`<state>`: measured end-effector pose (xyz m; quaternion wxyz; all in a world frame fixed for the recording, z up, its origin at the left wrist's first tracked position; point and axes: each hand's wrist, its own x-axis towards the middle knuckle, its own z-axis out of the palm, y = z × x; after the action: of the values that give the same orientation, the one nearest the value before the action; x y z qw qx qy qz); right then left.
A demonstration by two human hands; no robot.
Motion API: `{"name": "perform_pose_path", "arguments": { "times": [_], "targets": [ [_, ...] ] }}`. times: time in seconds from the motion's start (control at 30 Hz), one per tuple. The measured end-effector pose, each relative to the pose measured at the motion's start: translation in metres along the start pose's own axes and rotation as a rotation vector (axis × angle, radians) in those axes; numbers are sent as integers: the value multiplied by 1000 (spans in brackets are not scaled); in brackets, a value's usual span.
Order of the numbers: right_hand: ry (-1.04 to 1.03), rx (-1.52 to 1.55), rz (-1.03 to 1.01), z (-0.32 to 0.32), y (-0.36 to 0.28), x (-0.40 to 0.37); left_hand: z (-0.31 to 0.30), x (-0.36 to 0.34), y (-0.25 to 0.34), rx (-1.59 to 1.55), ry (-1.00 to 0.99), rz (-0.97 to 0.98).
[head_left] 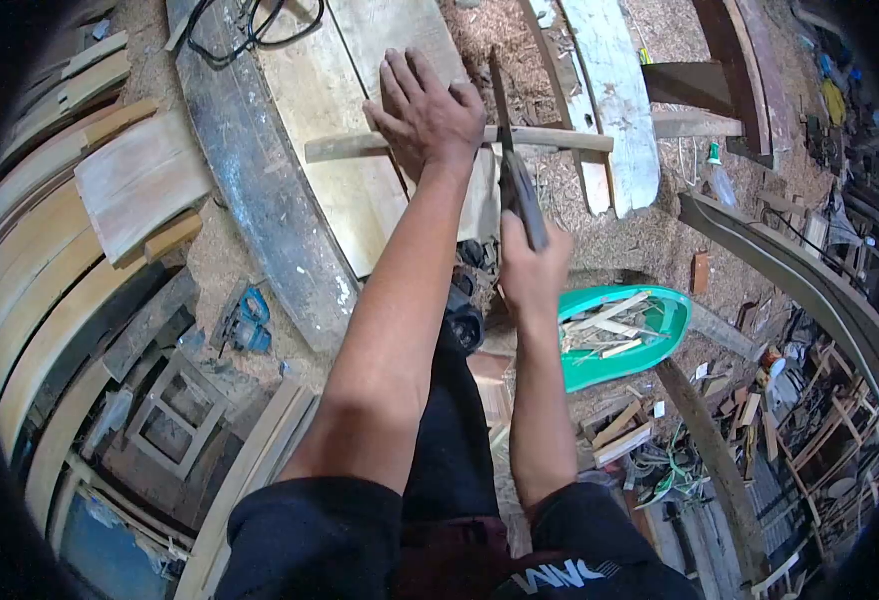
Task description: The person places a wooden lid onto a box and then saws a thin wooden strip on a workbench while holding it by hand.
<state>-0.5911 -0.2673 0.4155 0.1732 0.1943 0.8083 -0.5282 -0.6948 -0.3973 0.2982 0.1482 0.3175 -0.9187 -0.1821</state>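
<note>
My left hand (428, 112) lies flat with its fingers spread, pressing down over a narrow wooden strip (345, 147). That strip runs crosswise over pale planks (310, 85) and reaches right to a whitish board (622, 110). My right hand (536, 262) is closed around the handle of a handsaw (525, 195). Its dark blade points away from me and crosses the strip just right of my left hand. Part of the strip is hidden under my left palm.
A green basin (675, 340) of wood offcuts stands right of my right forearm. A blue power tool (252, 320) sits on the floor at left. Black cable (252, 40) lies on the planks. Stacked boards (45, 270) line the left side, and scrap wood (620, 432) covers the lower right floor.
</note>
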Motion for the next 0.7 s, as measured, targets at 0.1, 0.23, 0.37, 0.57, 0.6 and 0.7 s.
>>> {"name": "perform_pose_path", "arguments": {
  "times": [0.1,0.23,0.37,0.57,0.6,0.7],
  "targets": [
    [10,7,-18,10,-9,20,1,0,0,-12,12,-6],
    [8,2,-43,13,-5,18,3,-2,0,-40,44,10],
    [7,-29,-143,7,3,4,13,-1,-3,-10,123,31],
    [-4,75,16,-41,24,-104,-1,-4,1,56,64,20],
    [5,63,17,-43,22,-107,0,-4,1,67,66,25],
    [19,35,-49,-28,13,-72,4,-3,-1,73,67,32]
  ]
}}
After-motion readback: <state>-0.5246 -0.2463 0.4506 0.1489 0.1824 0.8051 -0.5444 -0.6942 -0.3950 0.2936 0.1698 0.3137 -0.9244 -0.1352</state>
